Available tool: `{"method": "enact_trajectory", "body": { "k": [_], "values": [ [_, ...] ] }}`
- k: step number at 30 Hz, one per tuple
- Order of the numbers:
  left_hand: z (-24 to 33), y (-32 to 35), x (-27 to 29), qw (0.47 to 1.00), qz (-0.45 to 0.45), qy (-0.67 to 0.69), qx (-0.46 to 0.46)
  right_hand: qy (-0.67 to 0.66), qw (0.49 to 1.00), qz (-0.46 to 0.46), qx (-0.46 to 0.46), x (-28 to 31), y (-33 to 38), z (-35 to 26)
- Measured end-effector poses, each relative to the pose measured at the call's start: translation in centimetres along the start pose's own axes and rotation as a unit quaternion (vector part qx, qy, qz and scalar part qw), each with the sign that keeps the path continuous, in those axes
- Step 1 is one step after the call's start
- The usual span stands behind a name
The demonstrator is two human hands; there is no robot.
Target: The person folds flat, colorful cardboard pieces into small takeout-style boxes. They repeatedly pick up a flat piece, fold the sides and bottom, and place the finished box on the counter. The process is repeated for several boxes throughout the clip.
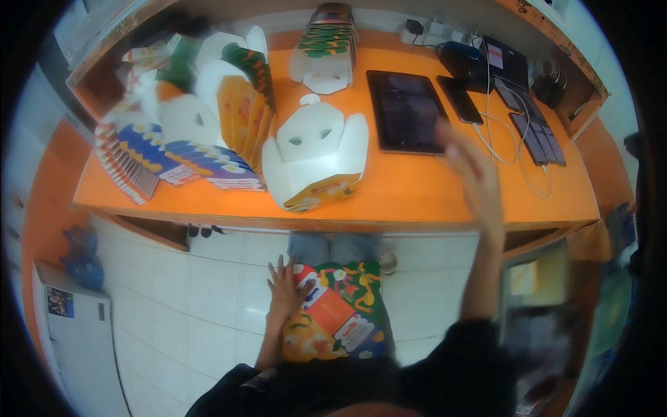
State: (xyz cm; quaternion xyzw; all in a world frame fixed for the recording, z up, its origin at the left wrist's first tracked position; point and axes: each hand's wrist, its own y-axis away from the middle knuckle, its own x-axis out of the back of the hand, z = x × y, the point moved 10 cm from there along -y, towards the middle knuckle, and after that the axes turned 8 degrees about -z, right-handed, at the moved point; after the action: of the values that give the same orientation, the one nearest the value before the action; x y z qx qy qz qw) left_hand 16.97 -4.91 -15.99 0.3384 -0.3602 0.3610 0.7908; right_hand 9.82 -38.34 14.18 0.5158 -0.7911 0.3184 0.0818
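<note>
Orange laminate covers the bench (417, 187), which runs across the upper half of the head view. The person's left hand (285, 288) lies flat, fingers spread, on the left edge of a colourful printed box (337, 313) held low against the body, below the bench's front edge and above the white tiled floor (208, 299); the hand presses on it rather than closing round it. The right hand (469, 163) is raised over the bench, blurred, fingers loosely apart and grasping nothing, just at the lower right corner of a dark tablet (406, 111). A phone (460, 99) lies just right of the tablet, with white cables (511, 149) trailing past it toward more dark devices (531, 121) near the right end. In the middle of the bench stands a folded white carton (316, 156) with two cut-out slots, its printed side facing down toward the front edge. To its left, fanned stacks of flat cartons (201, 149) in blue, orange and green crowd the left end, and another stack (326, 48) sits at the back.
</note>
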Motion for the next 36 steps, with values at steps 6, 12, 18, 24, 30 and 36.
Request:
{"method": "enact_trajectory", "body": {
  "k": [6,12,18,24,30,36],
  "values": [
    [1.8,-1.7,1.0,0.992,-0.049,0.069,-0.096,-0.263,0.927,-0.216,-0.157,-19.9,12.8,3.4],
    [1.8,-0.6,2.6,0.990,-0.019,0.073,-0.119,0.006,0.952,-0.146,-0.268,-24.6,15.8,17.6],
    [1.9,1.1,4.2,0.980,0.069,0.132,-0.129,0.143,0.919,-0.292,-0.222,-27.2,18.7,17.9],
    [2.0,0.1,4.6,0.981,0.072,0.125,-0.130,0.135,0.932,-0.274,-0.196,-25.7,17.9,15.5],
    [3.9,0.5,2.9,0.986,0.025,0.050,-0.154,0.190,0.929,-0.278,-0.151,-25.1,17.5,12.4],
    [5.1,1.6,3.2,0.982,0.052,0.061,-0.168,0.132,0.941,-0.281,-0.133,-23.8,16.3,9.3]
  ]
}}
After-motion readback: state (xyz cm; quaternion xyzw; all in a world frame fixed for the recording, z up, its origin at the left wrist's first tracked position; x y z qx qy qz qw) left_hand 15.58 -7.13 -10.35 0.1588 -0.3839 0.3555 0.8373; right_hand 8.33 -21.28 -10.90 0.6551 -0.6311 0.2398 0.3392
